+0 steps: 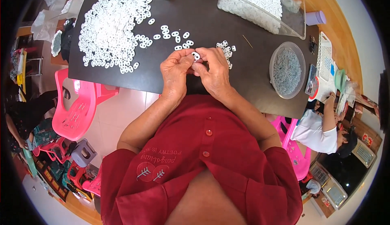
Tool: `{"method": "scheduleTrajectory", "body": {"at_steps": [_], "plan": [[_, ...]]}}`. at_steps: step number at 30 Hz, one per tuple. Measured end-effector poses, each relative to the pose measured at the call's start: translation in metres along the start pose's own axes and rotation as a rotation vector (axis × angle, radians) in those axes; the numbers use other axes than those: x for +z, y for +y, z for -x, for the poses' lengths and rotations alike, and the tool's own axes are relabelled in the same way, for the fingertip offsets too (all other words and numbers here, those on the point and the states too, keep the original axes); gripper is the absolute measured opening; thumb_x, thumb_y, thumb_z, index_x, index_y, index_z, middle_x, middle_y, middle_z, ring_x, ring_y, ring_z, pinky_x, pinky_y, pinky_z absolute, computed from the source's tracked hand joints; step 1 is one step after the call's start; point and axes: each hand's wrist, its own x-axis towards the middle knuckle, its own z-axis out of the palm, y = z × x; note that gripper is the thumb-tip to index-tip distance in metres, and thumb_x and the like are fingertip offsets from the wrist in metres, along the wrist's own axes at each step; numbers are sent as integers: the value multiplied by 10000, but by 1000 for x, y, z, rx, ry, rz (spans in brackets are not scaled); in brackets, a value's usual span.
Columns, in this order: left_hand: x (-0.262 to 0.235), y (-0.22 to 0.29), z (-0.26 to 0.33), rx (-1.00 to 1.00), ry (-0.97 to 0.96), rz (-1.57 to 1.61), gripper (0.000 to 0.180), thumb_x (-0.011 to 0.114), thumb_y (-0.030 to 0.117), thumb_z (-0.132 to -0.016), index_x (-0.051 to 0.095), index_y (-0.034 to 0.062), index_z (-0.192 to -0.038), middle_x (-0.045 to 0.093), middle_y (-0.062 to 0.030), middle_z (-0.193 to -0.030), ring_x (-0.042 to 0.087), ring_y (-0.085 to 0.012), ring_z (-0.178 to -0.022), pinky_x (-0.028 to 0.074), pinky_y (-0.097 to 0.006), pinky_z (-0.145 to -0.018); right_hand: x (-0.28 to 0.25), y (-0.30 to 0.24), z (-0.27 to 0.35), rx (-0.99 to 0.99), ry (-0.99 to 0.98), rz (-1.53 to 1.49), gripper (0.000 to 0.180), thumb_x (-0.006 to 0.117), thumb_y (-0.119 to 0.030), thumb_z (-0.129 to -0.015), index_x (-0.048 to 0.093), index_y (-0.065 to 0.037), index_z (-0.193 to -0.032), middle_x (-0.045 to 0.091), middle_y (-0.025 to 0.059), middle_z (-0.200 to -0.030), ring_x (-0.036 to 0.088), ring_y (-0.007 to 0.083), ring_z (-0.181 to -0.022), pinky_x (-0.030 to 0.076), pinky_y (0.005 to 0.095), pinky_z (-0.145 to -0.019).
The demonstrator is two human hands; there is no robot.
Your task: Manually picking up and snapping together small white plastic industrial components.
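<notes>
In front of my chest, both hands meet at the table's front edge over a small white oval plastic piece (196, 56) with two dark holes. The thumb and fingers of my left hand (174, 73) pinch it from one side. Closed in from the other side, my right hand (216, 71) has its fingertips against the same piece. Whether a smaller part sits between the fingertips cannot be made out. A large heap of like white pieces (107, 32) spreads over the left of the table, with several strays (178, 39) just beyond my hands. A smaller cluster (227, 53) lies beside my right hand.
A clear bowl (288, 96) of small metal parts stands on the right of the dark table (195, 13). Clear bins (292, 23) of white pieces stand at the back. A thin stick (247, 41) lies nearby. Another person (319, 131) sits at right; a pink chair (75, 111) stands left.
</notes>
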Motion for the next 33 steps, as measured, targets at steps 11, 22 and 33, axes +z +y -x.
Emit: {"method": "scheduleTrajectory", "body": {"at_steps": [11, 22, 33], "plan": [[-2, 12, 4, -24, -73, -9, 181, 537, 10, -849, 552, -72, -1010, 631, -109, -786, 584, -122, -616, 480, -226, -548, -1, 4, 3, -62, 40, -34, 273, 690, 12, -670, 619, -14, -932, 592, 67, -776, 537, 213, -711, 436, 321, -634], [-15, 13, -2, -10, -201, -155, 251, 549, 13, -813, 553, -91, -1041, 634, -99, -782, 589, -130, -629, 482, -229, -568, -2, 4, 5, -48, 21, -75, 326, 693, 19, -663, 625, -17, -979, 592, 68, -762, 533, 192, -687, 441, 298, -611], [-12, 17, 0, -64, -200, -86, 251, 536, -30, -818, 531, -101, -1058, 627, -84, -730, 551, -105, -544, 462, -223, -554, -3, 3, 4, -33, -5, -114, 355, 691, 22, -665, 626, -27, -1010, 596, 68, -781, 532, 185, -696, 442, 298, -616]]}}
